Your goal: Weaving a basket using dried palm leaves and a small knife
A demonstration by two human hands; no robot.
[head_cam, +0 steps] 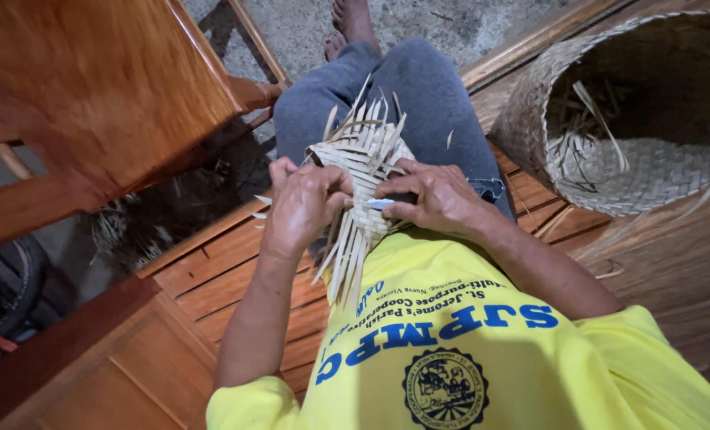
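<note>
We sit on a slatted brown wooden bench (235,279), our legs in grey trousers (419,95) stretched out toward a rough grey floor (307,24), with a bare foot (353,20) at the far end. To our left stands a polished reddish-brown wooden chair (100,87), well apart from our hands. To our right, lying on its side on the bench, is a large round basket woven from pale straw strips (546,119); its open mouth faces us and loose pale strips (602,119) lie inside it. Our bright yellow shirt with blue print (466,350) fills the near edge of the view.

On our lap, between both hands, rests a small flat mat of pale woven palm strips (363,167), partly plaited, with free strip ends fanning out away from us and others hanging down toward our shirt. Our left hand (303,203) is closed on the mat's left side, fingers curled and pinching the strips. Our right hand (431,199) grips the right side, the thumb and forefinger pressed onto a strip near the middle. The two hands are just beside each other, nearly touching over the weave.
</note>
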